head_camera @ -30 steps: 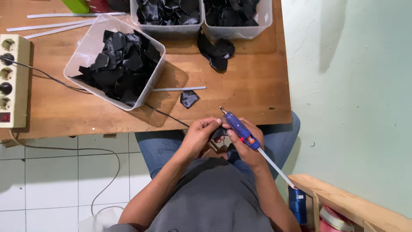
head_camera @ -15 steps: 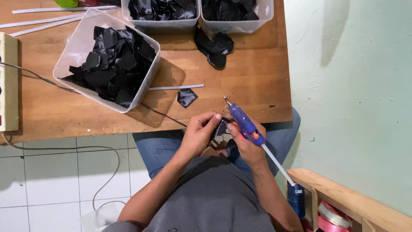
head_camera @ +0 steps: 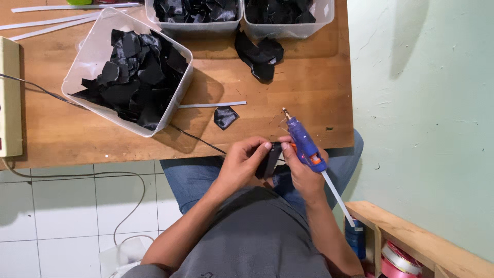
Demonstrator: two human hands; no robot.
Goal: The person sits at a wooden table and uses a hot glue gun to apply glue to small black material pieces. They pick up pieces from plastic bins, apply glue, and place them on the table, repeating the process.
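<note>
Left hand [head_camera: 242, 162]: pinching a black cloth piece [head_camera: 269, 159] over the lap, at the counter [head_camera: 309, 92] edge. Right hand [head_camera: 303, 172]: closed around a blue glue gun [head_camera: 304, 144], nozzle angled away, fingertips on the piece. Step, by judgement: pressing a fold. Ahead-left: tub [head_camera: 82, 56] of black pieces.

- Wooden table [head_camera: 309, 87], brown plank top, set against a pale green wall.
- Clear plastic tub [head_camera: 98, 46], tilted, filled with black fabric scraps, near the left.
- Two clear plastic tubs [head_camera: 242, 23], side by side at the far edge, holding black scraps.
- Loose pile of black fabric pieces [head_camera: 260, 54], just in front of those tubs.
- Single black fabric piece [head_camera: 225, 117], near the front edge.
- White glue stick [head_camera: 212, 105], lying flat beside it.
- Long white strips [head_camera: 56, 19], far left corner.
- Cream power strip [head_camera: 10, 98], left edge.
- Black cable [head_camera: 193, 135], crossing the top.
</note>
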